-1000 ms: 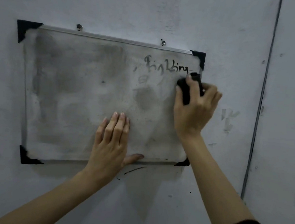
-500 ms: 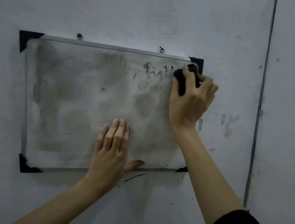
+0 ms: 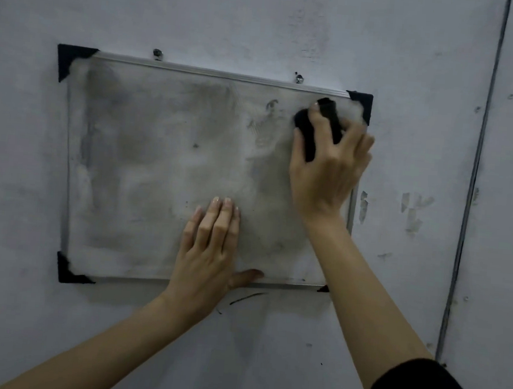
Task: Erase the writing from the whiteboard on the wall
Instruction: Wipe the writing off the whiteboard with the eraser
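A small whiteboard (image 3: 147, 161) with a metal frame and black corner caps hangs on the wall, its surface smeared grey. My right hand (image 3: 327, 169) grips a black eraser (image 3: 307, 131) pressed against the board's upper right area, close to the corner cap. Only a faint dark remnant of writing (image 3: 271, 105) shows left of the eraser. My left hand (image 3: 211, 249) lies flat on the board's lower middle, fingers together and pointing up, thumb along the bottom frame.
Two screws (image 3: 157, 54) (image 3: 299, 78) hold the board's top edge to the grey wall. A dark marker streak (image 3: 247, 298) marks the wall just under the board. A vertical seam (image 3: 470, 186) runs down the wall at the right.
My right hand wiped the eraser across the written word at the upper right; most of the word has gone. The left hand stayed flat on the board.
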A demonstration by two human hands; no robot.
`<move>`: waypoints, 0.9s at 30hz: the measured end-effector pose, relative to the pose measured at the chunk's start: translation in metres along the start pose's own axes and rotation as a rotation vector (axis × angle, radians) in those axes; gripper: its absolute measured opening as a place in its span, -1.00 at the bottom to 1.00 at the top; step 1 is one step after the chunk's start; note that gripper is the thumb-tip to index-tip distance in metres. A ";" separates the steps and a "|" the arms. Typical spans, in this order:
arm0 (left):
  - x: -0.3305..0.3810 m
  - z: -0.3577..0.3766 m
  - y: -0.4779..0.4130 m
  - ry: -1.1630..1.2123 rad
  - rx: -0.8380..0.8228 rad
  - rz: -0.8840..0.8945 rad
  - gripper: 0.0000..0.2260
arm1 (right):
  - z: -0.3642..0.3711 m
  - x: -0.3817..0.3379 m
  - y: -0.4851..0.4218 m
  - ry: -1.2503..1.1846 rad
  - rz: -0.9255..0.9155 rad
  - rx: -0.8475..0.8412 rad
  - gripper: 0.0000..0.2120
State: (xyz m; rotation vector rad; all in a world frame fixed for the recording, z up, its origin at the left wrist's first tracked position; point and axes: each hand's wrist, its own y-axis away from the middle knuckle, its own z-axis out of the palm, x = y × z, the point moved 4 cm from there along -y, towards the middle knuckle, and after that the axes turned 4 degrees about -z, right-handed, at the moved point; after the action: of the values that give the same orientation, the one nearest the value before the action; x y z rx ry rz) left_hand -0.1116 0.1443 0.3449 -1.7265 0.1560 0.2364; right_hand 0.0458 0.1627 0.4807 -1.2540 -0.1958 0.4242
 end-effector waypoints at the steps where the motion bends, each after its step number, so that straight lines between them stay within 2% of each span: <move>1: 0.000 0.000 0.000 -0.005 -0.004 0.000 -0.13 | 0.001 -0.001 -0.003 0.003 0.079 0.019 -0.77; 3: 0.001 0.002 0.000 -0.006 -0.014 -0.001 -0.12 | 0.004 -0.012 -0.005 -0.005 0.230 0.044 -0.78; 5: 0.001 0.004 0.000 -0.012 -0.014 -0.001 -0.10 | 0.009 -0.031 -0.006 -0.035 0.276 0.040 -0.78; 10: 0.001 0.004 0.000 0.009 0.018 0.002 -0.11 | 0.013 -0.061 0.013 -0.103 -0.037 -0.097 -0.73; 12: 0.001 0.004 0.001 0.004 0.015 0.007 -0.12 | 0.010 -0.051 0.015 -0.115 -0.188 -0.118 -0.70; 14: 0.001 0.003 0.001 -0.010 0.009 0.012 -0.11 | 0.008 -0.030 0.009 -0.082 -0.220 -0.085 -0.70; 17: 0.001 0.002 0.001 -0.015 0.009 0.013 -0.11 | 0.007 -0.007 -0.006 -0.021 -0.024 0.008 -0.74; 21: 0.002 0.004 0.001 0.005 0.010 0.004 -0.12 | 0.015 -0.031 -0.008 -0.006 0.202 0.021 -0.74; 23: 0.002 0.005 0.001 0.006 0.020 0.007 -0.11 | 0.020 -0.050 -0.004 -0.036 0.143 -0.017 -0.74; 27: 0.002 0.003 0.000 0.026 0.037 0.017 -0.12 | 0.015 -0.070 0.016 -0.131 -0.185 -0.098 -0.73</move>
State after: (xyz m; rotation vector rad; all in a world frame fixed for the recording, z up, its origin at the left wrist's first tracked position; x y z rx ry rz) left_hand -0.1101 0.1474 0.3441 -1.6924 0.1932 0.2227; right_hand -0.0264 0.1509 0.4761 -1.2923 -0.4446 0.3397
